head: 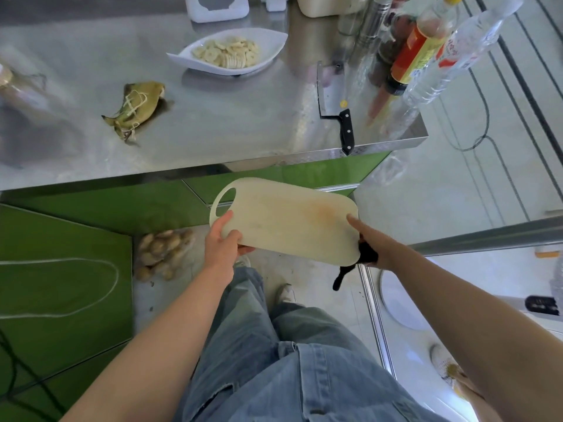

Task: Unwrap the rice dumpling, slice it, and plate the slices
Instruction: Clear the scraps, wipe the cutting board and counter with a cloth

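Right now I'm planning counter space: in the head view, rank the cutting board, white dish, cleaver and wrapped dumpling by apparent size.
1. cutting board, though it is held nearest the camera.
2. white dish.
3. cleaver and wrapped dumpling look about alike; I won't rank them.
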